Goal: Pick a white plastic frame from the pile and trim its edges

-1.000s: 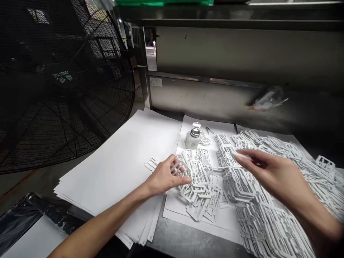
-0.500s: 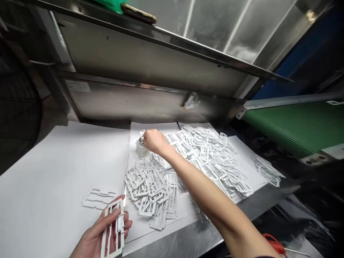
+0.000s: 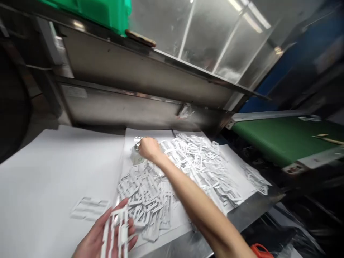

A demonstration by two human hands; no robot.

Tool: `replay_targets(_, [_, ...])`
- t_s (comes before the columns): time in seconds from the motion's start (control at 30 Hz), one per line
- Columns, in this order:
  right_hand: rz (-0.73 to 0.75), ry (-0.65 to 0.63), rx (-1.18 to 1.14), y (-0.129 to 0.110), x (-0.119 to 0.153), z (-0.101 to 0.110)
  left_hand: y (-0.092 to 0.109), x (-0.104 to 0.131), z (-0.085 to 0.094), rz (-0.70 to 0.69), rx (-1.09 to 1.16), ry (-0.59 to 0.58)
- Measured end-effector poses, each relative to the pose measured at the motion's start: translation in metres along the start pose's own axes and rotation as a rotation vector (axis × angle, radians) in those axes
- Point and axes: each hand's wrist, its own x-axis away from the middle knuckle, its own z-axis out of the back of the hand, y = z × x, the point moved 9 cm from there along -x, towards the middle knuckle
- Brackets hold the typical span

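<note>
Lying palm up at the near edge, left hand, fingers curled round one white plastic frame, grip closed on it and holding it upright just above the surface. Reaching far across the middle, right hand, fingertips resting on the metal top of one small dispenser bottle; whether this grip is closed on the cap or only pressing cannot be told through the blur. Standing at the far end of a single paper sheet, that bottle, touching the far edge of the nearer heap of frames.

Spreading wide on the left, a stack of white sheets, nearly bare and offering open room, with one lone frame lying flat on it, well apart from the bottle. Crowding the right half, a second, larger heap of frames, running close to the right edge of the surface, and a third, smaller scatter near the far right corner. Too many frames in each heap for counting.

Closing off the far side, a steel panel carrying one pale label, writing too blurred for reading. Sitting above, one green crate. Running along on the right, a green conveyor belt.
</note>
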Motion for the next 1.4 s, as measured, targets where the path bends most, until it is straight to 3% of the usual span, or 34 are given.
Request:
replay_targets(0.03, [0.002,0.034,-0.040,-0.001,0.006,0.009,-0.004,0.004,-0.003,0.018,0.013,-0.003])
replay_targets(0.13, [-0.023,0.125,-0.203,0.004,0.025,0.025,-0.012,0.012,-0.025,0.066,0.087,-0.197])
replay_targets(0.23, [-0.106,0.236,-0.363,0.017,0.058,0.028,-0.017,0.009,-0.026,0.096,0.128,-0.284])
replay_targets(0.4, [-0.208,0.154,-0.517,0.029,0.152,-0.005,-0.033,0.004,-0.017,0.134,0.074,-0.324])
replay_targets(0.5, [-0.127,0.153,-0.591,0.019,0.187,-0.023,-0.045,0.004,-0.023,0.170,0.043,-0.367])
replay_targets(0.73, [0.098,0.087,-0.718,-0.019,0.194,-0.046,-0.061,-0.001,-0.028,0.175,-0.038,-0.310])
replay_targets(0.97, [-0.013,0.119,-0.584,0.018,0.210,-0.047,-0.066,-0.002,-0.025,0.204,-0.051,-0.288])
replay_targets(1.2, [0.110,0.054,-0.737,-0.009,0.207,-0.048,-0.071,-0.004,-0.027,0.176,-0.081,-0.224])
replay_targets(1.27, [0.091,0.066,-0.657,-0.001,0.208,-0.048,-0.071,-0.003,-0.027,0.186,-0.074,-0.233])
replay_targets(1.4, [-0.087,0.100,-0.560,0.032,0.226,-0.044,-0.065,-0.002,-0.027,0.193,-0.044,-0.251])
